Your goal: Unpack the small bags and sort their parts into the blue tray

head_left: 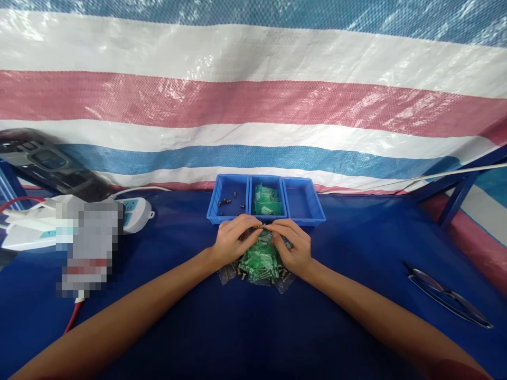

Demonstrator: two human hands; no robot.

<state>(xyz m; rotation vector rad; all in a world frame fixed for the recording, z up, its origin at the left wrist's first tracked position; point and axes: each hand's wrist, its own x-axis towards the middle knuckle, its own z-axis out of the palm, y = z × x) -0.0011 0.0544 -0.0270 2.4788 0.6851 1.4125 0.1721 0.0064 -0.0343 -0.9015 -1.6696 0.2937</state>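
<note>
My left hand (236, 240) and my right hand (292, 245) meet at the fingertips around a small metal screw (262, 226). Both are closed in a pinch on it, and the fingers cover part of it. Right beneath them lies a heap of clear and green plastic packets (259, 261), with loose screws (243, 275) showing around its near edge. Just beyond my hands stand three joined blue bins. Several dark screws are scattered in the left bin (232, 214), green packets (266, 199) fill the middle one, and the right bin (303, 199) is beside it.
On the left are white power strips (137, 214), a blurred-out device (91, 243) on a red cable, and a dark plastic-wrapped device (51, 158). Glasses (447, 296) lie at the right on the blue table (356, 253). A striped tarp (253, 100) hangs behind.
</note>
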